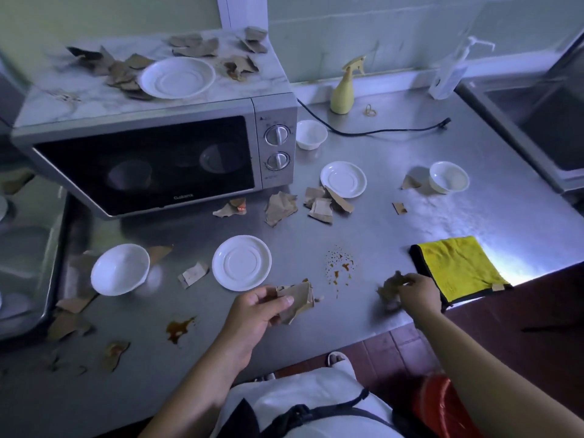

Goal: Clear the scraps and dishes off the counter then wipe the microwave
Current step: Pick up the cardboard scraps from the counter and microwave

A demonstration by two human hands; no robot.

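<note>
On steel counter [395,191], left hand [256,314] pinches cardboard scrap [300,300]; right hand [418,290] grips crumpled scrap [390,287] beside yellow cloth [458,267].

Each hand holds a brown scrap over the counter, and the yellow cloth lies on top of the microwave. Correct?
No. The head view shows the yellow cloth lying on the counter near its front edge, beside the right hand, not on the microwave. The rest holds: the left hand grips one brown scrap, the right hand another.
</note>
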